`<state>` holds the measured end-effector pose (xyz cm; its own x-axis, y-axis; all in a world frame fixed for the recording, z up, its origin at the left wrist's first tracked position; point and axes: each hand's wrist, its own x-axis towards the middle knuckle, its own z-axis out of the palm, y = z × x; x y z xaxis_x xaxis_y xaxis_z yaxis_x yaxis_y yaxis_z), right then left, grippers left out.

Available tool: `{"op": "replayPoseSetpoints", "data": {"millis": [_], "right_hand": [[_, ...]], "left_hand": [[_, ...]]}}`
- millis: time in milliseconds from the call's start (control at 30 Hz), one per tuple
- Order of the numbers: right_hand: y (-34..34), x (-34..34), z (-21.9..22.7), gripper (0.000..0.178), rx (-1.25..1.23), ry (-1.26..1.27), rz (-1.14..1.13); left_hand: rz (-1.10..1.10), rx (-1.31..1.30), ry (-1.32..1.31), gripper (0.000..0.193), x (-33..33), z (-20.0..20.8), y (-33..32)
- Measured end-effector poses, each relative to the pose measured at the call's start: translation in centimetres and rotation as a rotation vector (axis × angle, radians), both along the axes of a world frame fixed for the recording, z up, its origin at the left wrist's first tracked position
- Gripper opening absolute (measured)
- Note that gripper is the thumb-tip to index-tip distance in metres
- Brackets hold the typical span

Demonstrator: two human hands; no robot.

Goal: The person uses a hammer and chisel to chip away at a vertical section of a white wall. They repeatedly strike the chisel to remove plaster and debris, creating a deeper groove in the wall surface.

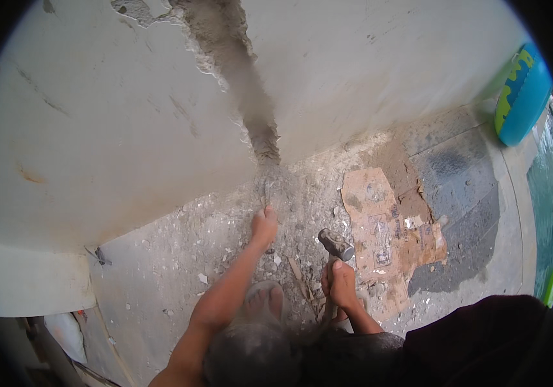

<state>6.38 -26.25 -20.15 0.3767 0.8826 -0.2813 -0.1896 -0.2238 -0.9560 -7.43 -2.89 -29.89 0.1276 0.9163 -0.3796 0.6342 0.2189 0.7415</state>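
Observation:
My left hand [265,227] is closed around a thin chisel [265,192] that points at the base of the wall. Its tip is hard to make out in the dust. Above it, a rough channel [234,71] is cut through the plaster of the pale wall [128,129], running down to the floor. My right hand [339,284] grips the handle of a short, heavy hammer close under its head [336,245]. The hammer head is apart from the chisel, to its right and nearer to me.
Broken plaster and dust cover the floor [179,251] around my sandalled foot [265,303]. A torn cardboard sheet [370,226] lies at the right, beside a dark damp patch [463,213]. A blue and yellow-green board [523,97] leans at the far right. A white bag [65,335] sits lower left.

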Motion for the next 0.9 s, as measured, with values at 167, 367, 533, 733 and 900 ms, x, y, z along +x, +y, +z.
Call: {"op": "replayPoseSetpoints", "data": {"millis": [167,367,533,733,900], "right_hand": [[-1.2,0.0,0.2,0.030,-0.094,-0.107,-0.062],[-0.7,0.1,1.1,0.032,-0.144,-0.153,-0.047],[-0.7,-0.1,1.1,0.030,-0.155,-0.095,-0.077],[-0.5,-0.6,-0.2,0.022,-0.100,-0.159,-0.069],[-0.4,-0.6,0.3,0.018,-0.085,-0.262,-0.024]], "left_hand": [[0.102,-0.337,-0.402,0.040,0.6,6.8,-2.9],[0.067,-0.359,-0.694,0.037,0.3,10.8,-3.7],[0.153,-0.554,-0.946,0.041,-1.6,10.2,-4.9],[0.326,-0.802,-1.064,0.033,-3.9,6.8,-4.5],[0.138,-0.534,-0.876,0.029,-2.6,9.4,-4.9]]}}
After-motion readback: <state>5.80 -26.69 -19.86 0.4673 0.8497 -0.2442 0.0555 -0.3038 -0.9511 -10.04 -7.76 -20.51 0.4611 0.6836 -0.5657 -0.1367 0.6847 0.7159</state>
